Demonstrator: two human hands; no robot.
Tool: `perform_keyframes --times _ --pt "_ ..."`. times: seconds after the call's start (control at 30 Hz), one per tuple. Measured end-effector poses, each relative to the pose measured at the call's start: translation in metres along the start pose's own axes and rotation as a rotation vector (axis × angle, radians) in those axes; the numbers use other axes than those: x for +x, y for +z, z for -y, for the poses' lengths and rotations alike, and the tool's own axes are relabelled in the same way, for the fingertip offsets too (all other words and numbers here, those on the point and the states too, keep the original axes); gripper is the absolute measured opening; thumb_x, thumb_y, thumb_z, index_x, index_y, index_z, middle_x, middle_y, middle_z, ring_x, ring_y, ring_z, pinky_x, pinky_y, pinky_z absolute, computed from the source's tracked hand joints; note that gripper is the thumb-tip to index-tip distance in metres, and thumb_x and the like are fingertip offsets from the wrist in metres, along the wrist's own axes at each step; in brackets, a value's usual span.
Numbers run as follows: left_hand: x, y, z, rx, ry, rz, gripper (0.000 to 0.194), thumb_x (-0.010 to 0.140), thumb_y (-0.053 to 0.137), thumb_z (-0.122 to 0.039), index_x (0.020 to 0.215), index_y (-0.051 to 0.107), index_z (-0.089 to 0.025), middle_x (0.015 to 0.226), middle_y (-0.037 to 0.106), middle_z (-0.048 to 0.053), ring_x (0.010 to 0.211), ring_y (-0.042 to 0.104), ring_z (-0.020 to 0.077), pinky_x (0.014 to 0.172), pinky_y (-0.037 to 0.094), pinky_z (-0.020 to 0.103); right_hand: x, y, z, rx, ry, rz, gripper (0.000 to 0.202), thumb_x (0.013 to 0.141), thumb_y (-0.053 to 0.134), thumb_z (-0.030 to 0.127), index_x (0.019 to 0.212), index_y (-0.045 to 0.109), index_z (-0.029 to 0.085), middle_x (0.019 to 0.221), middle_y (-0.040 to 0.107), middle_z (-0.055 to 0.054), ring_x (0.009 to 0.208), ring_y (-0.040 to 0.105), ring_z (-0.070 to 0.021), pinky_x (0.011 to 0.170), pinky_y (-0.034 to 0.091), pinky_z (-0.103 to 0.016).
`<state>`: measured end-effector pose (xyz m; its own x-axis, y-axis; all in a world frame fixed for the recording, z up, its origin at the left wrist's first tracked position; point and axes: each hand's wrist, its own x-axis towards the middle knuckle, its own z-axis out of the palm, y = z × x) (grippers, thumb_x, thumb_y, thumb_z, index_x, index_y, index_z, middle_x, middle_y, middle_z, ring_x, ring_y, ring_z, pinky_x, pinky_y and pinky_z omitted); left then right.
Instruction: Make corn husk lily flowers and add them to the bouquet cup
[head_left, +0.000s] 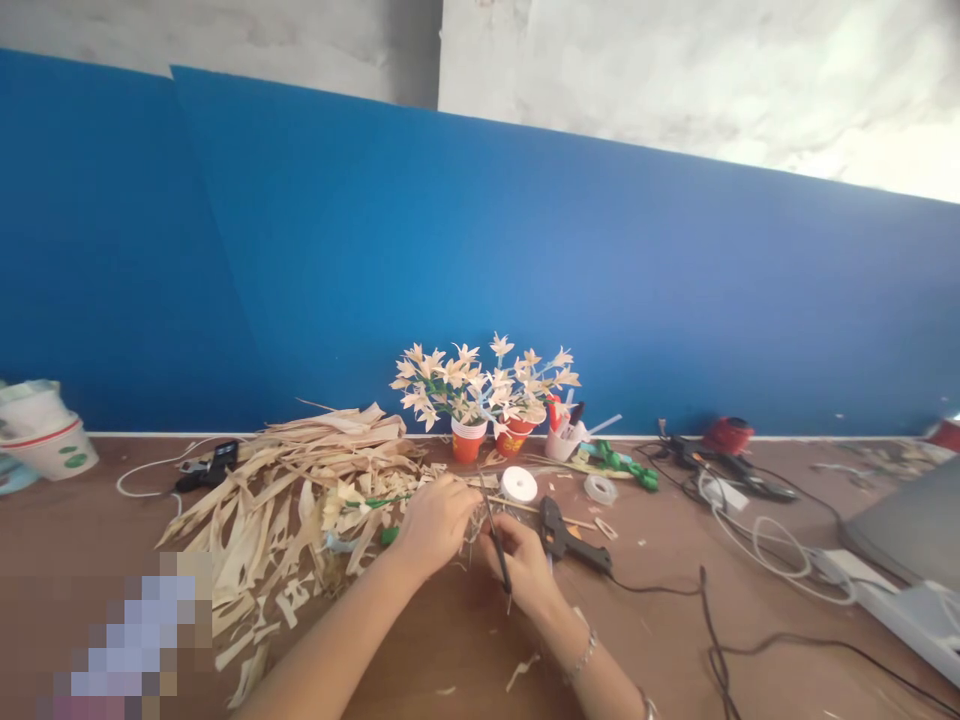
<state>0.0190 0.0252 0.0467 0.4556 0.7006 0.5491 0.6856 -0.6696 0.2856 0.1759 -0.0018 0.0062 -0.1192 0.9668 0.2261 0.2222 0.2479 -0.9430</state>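
My right hand point(521, 565) is closed around a slim, dark, pointed tool point(498, 550) that looks like tweezers; its exact kind is not clear. Close beside it, my left hand point(441, 520) has its fingers bent down and pressed together. What they pinch is hidden. Between the hands a tangle of thin greyish strands point(472, 535) shows. Just beyond the fingers lies a white tape roll point(519, 484). A black glue gun point(574, 540) rests right of my right hand. Dried husk strips point(300, 490) are heaped to the left of my left hand.
Pale handmade flowers point(457, 375) stand in a red cup point(469, 443) and a second red pot point(516, 435) against the blue partition point(525, 250). A pink cup of tools point(562, 438) stands nearby. Black cables point(709, 620) and a white power strip point(892, 610) lie right. Paper tubs point(52, 445) stand far left.
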Motion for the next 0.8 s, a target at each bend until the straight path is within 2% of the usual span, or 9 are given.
perform_keyframes --times 0.23,0.43,0.57,0.8 --pt "-0.0009 0.0018 0.0013 -0.007 -0.018 -0.012 0.023 0.086 0.043 -0.016 0.085 0.066 -0.023 0.077 0.065 0.004 0.079 0.054 0.0182 0.07 0.042 0.028 -0.0005 0.0061 0.0011 -0.014 0.028 -0.045 0.013 0.069 0.055 0.023 0.061 0.049 0.016 0.054 0.041 0.004 0.054 0.035 -0.0097 0.051 0.03 -0.021" --pt "0.0008 0.0005 0.0045 -0.003 -0.021 0.043 0.021 0.086 0.045 -0.016 0.084 0.065 -0.023 0.079 0.067 0.002 0.077 0.054 0.0181 0.066 0.04 0.028 0.0001 0.006 -0.0019 -0.004 0.103 0.0 0.013 0.072 0.056 0.027 0.065 0.053 0.017 0.052 0.041 0.005 0.05 0.037 -0.0096 0.048 0.031 -0.021" --pt "0.0024 -0.0032 0.0047 0.002 0.0 0.08 0.022 0.086 0.044 -0.016 0.08 0.065 -0.022 0.076 0.066 0.002 0.076 0.054 0.0181 0.065 0.039 0.028 0.0011 0.0041 -0.0054 -0.023 0.061 0.017 0.011 0.072 0.057 0.025 0.067 0.054 0.016 0.057 0.044 0.004 0.055 0.039 -0.01 0.051 0.033 -0.021" --pt "0.0024 -0.0042 0.0061 -0.036 -0.021 0.106 0.023 0.086 0.043 -0.016 0.087 0.066 -0.022 0.083 0.068 0.003 0.078 0.054 0.0183 0.067 0.04 0.029 -0.0002 0.0081 0.0029 -0.059 0.062 -0.015 0.015 0.072 0.052 0.026 0.061 0.05 0.016 0.055 0.042 0.004 0.054 0.036 -0.0097 0.052 0.032 -0.021"
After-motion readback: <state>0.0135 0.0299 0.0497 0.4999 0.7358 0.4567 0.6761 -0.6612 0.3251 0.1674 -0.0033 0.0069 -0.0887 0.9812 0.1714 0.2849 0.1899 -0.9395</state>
